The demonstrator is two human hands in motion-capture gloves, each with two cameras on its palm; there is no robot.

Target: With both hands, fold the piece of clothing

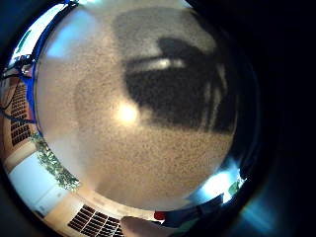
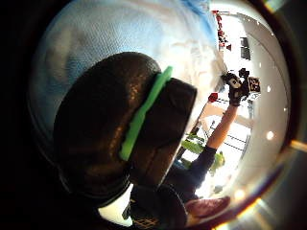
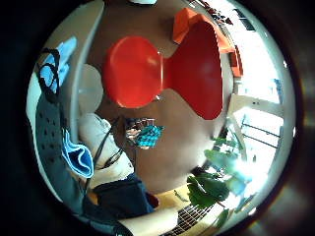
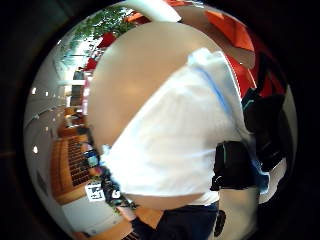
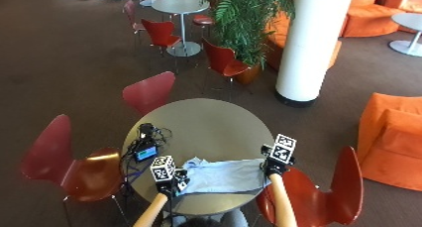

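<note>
Fingers [image 2: 124, 139] curled on soft pale-blue garment [image 5: 221, 176] | round table [image 5: 198, 120]

The garment [image 5: 221, 176] lies spread on the near part of the counter [image 5: 198, 120], between the hands: the left hand [image 5: 173, 183] at its left end, the right hand [image 5: 274, 165] at its right end by the counter's edge. A device [image 5: 145, 151] with cables sits on the counter's left side, beyond the left hand. Chairs [image 5: 150, 92] surround the counter.
</note>
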